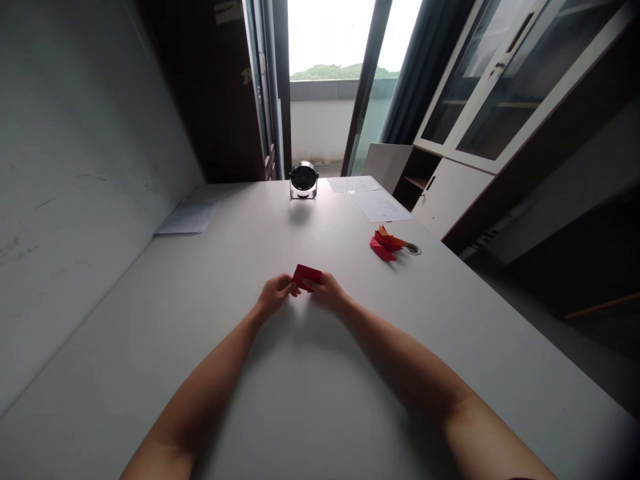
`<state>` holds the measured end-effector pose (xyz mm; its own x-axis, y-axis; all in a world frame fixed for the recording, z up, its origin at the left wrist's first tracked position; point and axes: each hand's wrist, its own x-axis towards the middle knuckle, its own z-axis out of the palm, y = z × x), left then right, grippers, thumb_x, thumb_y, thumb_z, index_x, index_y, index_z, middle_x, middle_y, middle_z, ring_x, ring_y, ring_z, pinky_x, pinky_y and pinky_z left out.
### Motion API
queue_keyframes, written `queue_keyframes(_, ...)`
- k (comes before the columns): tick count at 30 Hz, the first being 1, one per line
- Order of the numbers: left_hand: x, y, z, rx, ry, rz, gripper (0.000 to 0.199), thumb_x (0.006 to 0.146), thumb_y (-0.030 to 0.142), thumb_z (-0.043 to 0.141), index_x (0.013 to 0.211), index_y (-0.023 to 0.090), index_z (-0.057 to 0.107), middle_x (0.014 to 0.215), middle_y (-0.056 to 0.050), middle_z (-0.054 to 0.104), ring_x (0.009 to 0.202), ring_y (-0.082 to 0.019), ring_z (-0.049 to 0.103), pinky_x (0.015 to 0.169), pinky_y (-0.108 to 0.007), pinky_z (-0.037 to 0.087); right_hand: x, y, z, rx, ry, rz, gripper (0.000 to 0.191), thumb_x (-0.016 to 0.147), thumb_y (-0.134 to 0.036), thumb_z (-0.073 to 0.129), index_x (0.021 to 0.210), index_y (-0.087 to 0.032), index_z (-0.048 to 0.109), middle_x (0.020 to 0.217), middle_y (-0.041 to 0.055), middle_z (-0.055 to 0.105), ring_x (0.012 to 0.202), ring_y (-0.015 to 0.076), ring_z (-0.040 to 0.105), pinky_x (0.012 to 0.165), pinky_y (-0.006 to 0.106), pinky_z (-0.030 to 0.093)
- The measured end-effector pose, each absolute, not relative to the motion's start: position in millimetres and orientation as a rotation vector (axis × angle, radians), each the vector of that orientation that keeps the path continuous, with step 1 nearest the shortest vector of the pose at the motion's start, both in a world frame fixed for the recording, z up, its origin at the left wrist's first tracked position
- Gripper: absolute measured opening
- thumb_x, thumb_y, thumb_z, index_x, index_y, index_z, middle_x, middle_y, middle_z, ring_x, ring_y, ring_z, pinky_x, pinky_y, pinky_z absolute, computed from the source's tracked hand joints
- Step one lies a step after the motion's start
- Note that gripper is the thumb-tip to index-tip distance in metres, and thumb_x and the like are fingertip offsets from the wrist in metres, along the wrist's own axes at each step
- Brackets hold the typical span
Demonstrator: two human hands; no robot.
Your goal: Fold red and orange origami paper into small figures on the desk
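Note:
Between my two hands is a small piece of folded red paper (pixel 307 273), tilted above the middle of the table. My left hand (pixel 275 293) pinches its left edge between thumb and fingers. On the other side, my right hand (pixel 326 288) grips the lower right part, thumb lying over the face of the paper. The fingers behind the paper are partly hidden. Farther off to the right lie red and orange folded paper pieces (pixel 385 244), apart from both hands.
The white table (pixel 165 320) meets a wall on the left. At its far edge stands a round black device on a stand (pixel 303 179). Paper sheets (pixel 383 205) lie at the far right, and more sheets (pixel 187 217) at the far left. A cable-hole ring (pixel 413 249) sits near the right edge.

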<state>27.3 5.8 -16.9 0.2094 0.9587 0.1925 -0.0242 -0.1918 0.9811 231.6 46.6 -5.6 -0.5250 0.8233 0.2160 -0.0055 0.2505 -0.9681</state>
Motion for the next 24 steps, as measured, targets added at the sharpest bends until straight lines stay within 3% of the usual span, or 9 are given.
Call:
queue_keyframes(13,26.0,7.7,-14.3,1.366,0.97,1.259,0.034,0.087,0.047,0.07,0.092,0.014,0.065,0.08,-0.008,0.074,0.072,-0.019,0.07,0.072,-0.034,0.055,228.2,48.9,-13.7,-0.865,-1.746,1.323,0.03,0.084,-0.046,0.066,0.089,-0.017,0.07,0.072,0.0037,0.066,0.065,0.0161,0.059,0.063,0.03,0.047)
queue_keyframes(24,28.5,5.0,-5.2,1.313,0.988,1.303,0.034,0.086,0.048,0.07,0.09,0.015,0.062,0.079,-0.008,0.074,0.069,-0.018,0.069,0.071,-0.033,0.054,229.4,50.1,-17.2,-0.853,-1.812,1.223,0.029,0.088,-0.045,0.061,0.096,-0.017,0.067,0.068,0.0004,0.061,0.061,0.0144,0.056,0.059,0.027,0.044)
